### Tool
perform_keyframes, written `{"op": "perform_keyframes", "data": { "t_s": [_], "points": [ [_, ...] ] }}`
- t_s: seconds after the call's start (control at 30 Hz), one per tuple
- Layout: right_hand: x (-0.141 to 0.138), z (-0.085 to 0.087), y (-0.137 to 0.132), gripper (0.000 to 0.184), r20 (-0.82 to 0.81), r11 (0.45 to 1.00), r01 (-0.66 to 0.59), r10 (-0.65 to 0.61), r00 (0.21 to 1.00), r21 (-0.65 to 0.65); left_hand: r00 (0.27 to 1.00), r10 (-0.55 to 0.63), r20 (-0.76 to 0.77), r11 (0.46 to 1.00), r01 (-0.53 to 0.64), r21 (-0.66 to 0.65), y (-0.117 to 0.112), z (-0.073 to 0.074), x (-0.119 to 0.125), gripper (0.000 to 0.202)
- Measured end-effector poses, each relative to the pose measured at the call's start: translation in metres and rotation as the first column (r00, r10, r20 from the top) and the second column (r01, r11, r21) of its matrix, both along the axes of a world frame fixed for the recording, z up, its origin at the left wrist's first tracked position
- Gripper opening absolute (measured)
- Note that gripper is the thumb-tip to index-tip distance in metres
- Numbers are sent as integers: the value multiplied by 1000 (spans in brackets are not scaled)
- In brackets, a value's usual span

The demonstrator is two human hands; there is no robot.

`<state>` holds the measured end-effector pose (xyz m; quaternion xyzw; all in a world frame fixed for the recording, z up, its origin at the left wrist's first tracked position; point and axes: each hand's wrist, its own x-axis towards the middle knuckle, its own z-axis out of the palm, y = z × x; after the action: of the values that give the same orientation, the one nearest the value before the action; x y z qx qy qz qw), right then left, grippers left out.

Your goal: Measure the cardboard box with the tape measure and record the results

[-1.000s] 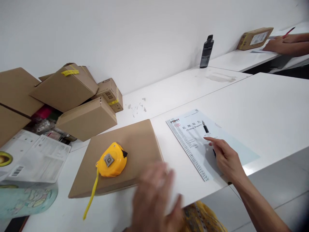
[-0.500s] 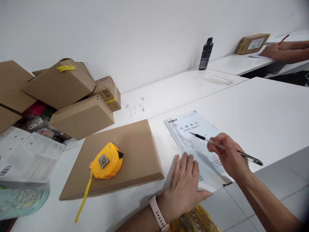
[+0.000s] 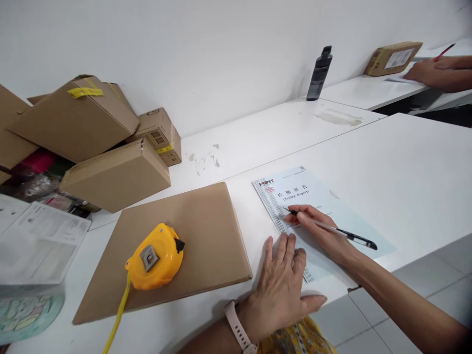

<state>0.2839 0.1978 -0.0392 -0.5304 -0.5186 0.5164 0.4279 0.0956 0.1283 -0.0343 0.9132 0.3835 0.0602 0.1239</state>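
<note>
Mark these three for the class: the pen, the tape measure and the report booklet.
pen (image 3: 346, 234): head view, rear part of its barrel
tape measure (image 3: 165, 258): head view, yellow case
report booklet (image 3: 320, 193): head view, front cover, right of the printed title

One report (image 3: 313, 191), one black pen (image 3: 346, 234)

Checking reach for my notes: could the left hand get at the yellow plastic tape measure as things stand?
Probably yes: the left hand appears to hold nothing, and the yellow plastic tape measure lies uncovered on the flat brown cardboard box beside that hand, with nothing visible standing between them.
</note>
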Motion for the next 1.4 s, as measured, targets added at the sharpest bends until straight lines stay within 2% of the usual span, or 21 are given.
{"op": "perform_keyframes", "data": {
  "t_s": [0.1,0.2,0.3,0.4,0.53,0.6,0.7,0.77,0.9,1.13,1.4],
  "points": [
    [-1,2,-2,40,104,1000,19,-20,994,13,1000,11,9,1000,-11,14,0,-1,0,81],
    [-3,0,-4,39,226,995,47,-66,972,89,1000,20,-3,999,-20,38,0,-2,2,79],
    [-5,-5,-4,30,237,991,26,-58,970,133,999,30,-22,998,-29,60,0,-3,4,79],
    [-6,-10,-3,32,190,994,-9,-12,982,109,999,39,-23,996,-37,82,-1,-4,5,81],
    [-6,-10,-1,40,306,993,62,-90,948,99,999,42,-23,994,-39,100,-1,-5,4,83],
    [-7,-8,-2,37,342,992,64,-98,934,108,999,38,-26,994,-35,106,-1,-5,4,82],
    [-8,-7,-2,29,297,991,38,-76,952,131,999,40,-25,992,-37,119,-1,-6,3,81],
    [-8,-8,-2,32,274,990,46,-82,958,137,999,43,-25,991,-40,130,0,-6,4,81],
    [-8,-12,-2,39,305,985,48,-97,947,164,998,44,-37,991,-38,131,0,-4,5,82],
    [-8,-10,-2,30,353,986,33,-91,931,166,999,46,-22,991,-43,130,0,-5,4,83],
    [-11,-6,-3,31,359,985,26,-86,930,168,999,45,-26,991,-42,125,-1,-5,4,82]
  ]
}}
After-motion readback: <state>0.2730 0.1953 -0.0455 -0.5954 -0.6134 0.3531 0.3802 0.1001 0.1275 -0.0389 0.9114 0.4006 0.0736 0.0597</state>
